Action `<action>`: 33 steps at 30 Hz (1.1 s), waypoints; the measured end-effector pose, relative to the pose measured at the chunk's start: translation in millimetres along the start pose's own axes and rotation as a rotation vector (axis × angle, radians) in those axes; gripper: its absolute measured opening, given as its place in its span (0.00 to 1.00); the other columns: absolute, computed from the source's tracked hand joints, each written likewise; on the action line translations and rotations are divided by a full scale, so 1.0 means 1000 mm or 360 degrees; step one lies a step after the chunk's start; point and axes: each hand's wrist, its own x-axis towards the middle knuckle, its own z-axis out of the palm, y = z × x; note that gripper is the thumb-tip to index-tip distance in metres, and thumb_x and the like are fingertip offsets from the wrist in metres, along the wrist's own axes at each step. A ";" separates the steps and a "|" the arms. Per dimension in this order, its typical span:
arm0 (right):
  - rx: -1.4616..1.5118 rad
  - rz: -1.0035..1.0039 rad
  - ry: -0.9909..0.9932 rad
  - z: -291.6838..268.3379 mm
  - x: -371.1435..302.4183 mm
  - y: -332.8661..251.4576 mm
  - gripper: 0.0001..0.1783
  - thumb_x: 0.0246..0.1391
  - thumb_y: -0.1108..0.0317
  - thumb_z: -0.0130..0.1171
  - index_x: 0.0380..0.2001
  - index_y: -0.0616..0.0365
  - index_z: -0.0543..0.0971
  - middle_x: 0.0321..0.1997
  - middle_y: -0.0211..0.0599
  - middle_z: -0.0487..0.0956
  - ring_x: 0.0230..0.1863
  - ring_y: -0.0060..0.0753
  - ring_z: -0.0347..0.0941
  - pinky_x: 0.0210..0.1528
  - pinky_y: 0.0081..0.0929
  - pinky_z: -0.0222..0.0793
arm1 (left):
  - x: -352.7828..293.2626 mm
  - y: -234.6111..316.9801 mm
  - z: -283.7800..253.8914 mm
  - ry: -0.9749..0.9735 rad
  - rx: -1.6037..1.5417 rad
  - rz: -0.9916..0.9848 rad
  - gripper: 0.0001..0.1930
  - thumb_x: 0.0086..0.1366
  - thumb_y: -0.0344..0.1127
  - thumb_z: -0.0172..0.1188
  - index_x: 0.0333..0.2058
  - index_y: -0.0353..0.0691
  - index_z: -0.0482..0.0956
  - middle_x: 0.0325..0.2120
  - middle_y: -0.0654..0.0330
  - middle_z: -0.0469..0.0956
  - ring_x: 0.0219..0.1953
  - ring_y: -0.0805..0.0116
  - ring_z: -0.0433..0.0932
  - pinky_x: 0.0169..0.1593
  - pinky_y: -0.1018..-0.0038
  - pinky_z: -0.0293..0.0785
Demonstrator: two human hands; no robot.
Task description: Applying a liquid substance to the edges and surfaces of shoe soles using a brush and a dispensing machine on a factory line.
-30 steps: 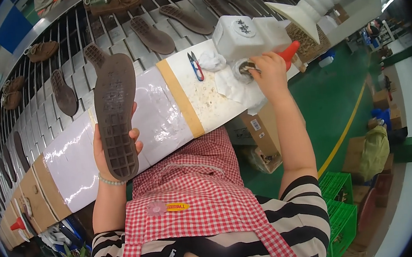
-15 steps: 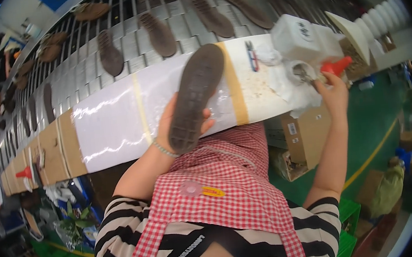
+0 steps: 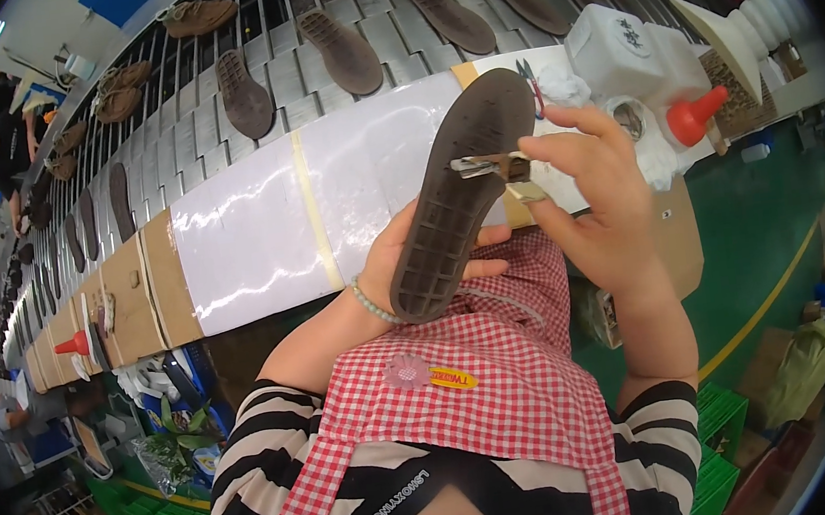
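A dark brown shoe sole, its gridded face showing, tilts above my lap. My left hand is closed around its lower half from behind, some fingertips showing at the right edge. In my right hand a small clip-like tool is pinched between thumb and fingers, with a metallic end and pale brown parts. Its metal end lies over the middle of the sole; whether it touches cannot be made out. An open round white container stands beyond my right hand.
White jugs, a red nozzle-topped bottle and thread snips sit at the right of the covered bench. Beyond, more soles and brown shoes lie on a slatted metal conveyor. A person is far left.
My right hand has come left from the round container to the sole, bringing the small clip-like tool. The sole has shifted right with my left hand; the whole view has shifted slightly.
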 end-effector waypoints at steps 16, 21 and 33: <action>0.0111 -0.0170 -0.0273 0.021 -0.008 -0.017 0.25 0.37 0.73 0.70 0.45 0.51 0.83 0.42 0.29 0.82 0.58 0.41 0.74 0.66 0.54 0.62 | 0.001 -0.003 0.009 -0.0033 -0.0034 0.0067 0.24 0.79 0.46 0.39 0.62 0.33 0.68 0.53 0.45 0.77 0.52 0.52 0.81 0.52 0.56 0.83; 0.0190 -0.0178 -0.0329 0.027 -0.014 -0.028 0.24 0.36 0.73 0.70 0.43 0.52 0.83 0.42 0.30 0.82 0.57 0.40 0.74 0.66 0.54 0.62 | 0.008 -0.005 0.033 0.0366 0.0101 0.0178 0.22 0.79 0.44 0.39 0.60 0.35 0.71 0.49 0.50 0.80 0.45 0.60 0.83 0.47 0.65 0.85; 0.0277 -0.0325 -0.0515 0.026 -0.020 -0.033 0.14 0.45 0.69 0.65 0.39 0.49 0.86 0.39 0.25 0.83 0.55 0.35 0.75 0.67 0.51 0.61 | 0.017 -0.001 0.007 0.0216 0.0097 0.0156 0.22 0.79 0.42 0.37 0.57 0.32 0.73 0.48 0.48 0.81 0.44 0.60 0.83 0.48 0.67 0.83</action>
